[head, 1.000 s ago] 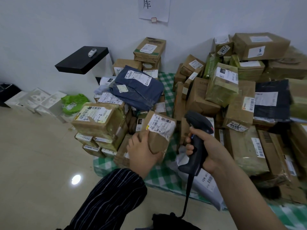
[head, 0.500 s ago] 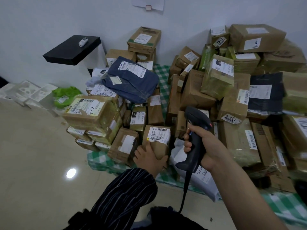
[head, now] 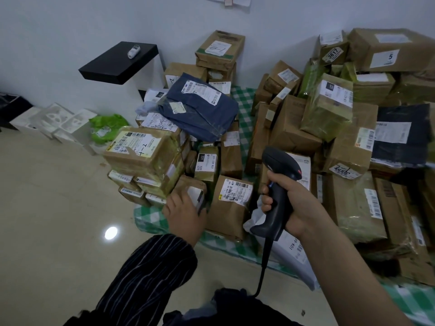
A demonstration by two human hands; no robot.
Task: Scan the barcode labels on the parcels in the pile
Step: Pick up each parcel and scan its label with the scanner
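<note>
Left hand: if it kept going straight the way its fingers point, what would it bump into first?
The small brown parcel with a white label, directly ahead of the left hand. Its fingertips seem to be on it, though depth is hard to judge from this one view.

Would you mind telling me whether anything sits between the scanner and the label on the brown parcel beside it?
Nothing visible does: the barcode label on the brown parcel lies uncovered beside the scanner; the left hand rests on a small box further left.
</note>
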